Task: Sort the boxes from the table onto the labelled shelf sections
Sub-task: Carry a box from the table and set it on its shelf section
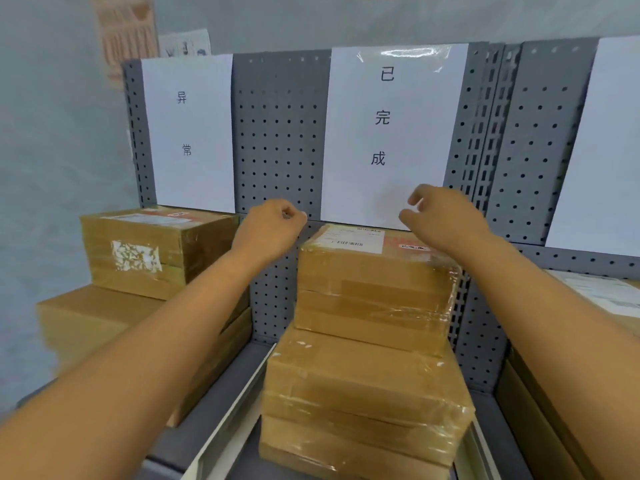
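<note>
The top box [377, 268] sits on the middle stack [363, 393], under the sheet reading 已完成 [391, 133], and that is where your trouble could start. It looks set back and slightly askew on the boxes beneath it, and all of them are wrapped in glossy tape, so a careless brush could slide it toward the pegboard [277, 133] or off the front edge.

Your right hand [440, 216] hovers just above the box's far right corner, fingers loosely curled and apart, holding nothing. Your left hand [273, 223] hangs beside its left edge with fingers curled into a loose fist, also holding nothing. Neither appears to touch the box, though the right one is close enough that I cannot be sure.

If you pull back low, a wrist or forearm may catch the box's corner and tip the pile.

To the left, under the sheet reading 异常 [188, 133], another stack [145, 254] overhangs a wider carton [90, 317]; your left forearm crosses in front of it, so mind that too.
</note>
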Tool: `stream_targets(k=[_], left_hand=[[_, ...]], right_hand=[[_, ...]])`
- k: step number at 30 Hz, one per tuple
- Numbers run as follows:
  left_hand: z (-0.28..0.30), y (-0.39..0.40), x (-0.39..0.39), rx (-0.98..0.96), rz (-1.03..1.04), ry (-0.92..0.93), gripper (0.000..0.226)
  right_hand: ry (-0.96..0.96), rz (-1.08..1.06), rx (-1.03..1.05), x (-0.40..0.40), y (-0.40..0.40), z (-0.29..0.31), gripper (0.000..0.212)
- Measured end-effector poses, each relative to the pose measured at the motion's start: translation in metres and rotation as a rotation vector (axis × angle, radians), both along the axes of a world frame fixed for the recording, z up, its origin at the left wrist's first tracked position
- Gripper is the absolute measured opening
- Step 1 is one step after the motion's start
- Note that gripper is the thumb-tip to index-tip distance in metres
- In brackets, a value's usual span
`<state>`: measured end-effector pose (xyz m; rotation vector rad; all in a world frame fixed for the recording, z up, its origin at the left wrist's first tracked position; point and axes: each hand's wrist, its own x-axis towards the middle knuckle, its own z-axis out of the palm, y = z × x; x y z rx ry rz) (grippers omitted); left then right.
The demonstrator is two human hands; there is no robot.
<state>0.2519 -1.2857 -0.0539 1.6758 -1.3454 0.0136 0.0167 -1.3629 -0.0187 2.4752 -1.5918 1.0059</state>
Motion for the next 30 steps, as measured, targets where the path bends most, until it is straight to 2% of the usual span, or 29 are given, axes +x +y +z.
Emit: stream_targets(k=[3,7,12,17,30], left_hand=[[-0.003,0.028,0.016,0.042,0.059,-0.161,0.022],[-0.007,0.074,0.055,0.101,0.179,-0.385,0.028],[-0.012,0.153,0.13,0.169,0.387,-0.637,0.043],[-0.022,0.252,0.219,0.31,0.538,-0.764,0.044],[-0.06,0.495,0.41,0.474,0.857,-0.658,0.045]], right_hand=[[-0.024,0.291,-0.026,0.042,0.029,0.003,0.037],[0.041,0.533,-0.073,0.112,0.067,-0.014,0.042],[0.16,0.652,-0.167,0.208,0.12,-0.033,0.044],[0.146,0.717,-0.196,0.309,0.189,-0.054,0.046],[0.095,1.085,-0.086,0.565,0.383,-0.095,0.055]])
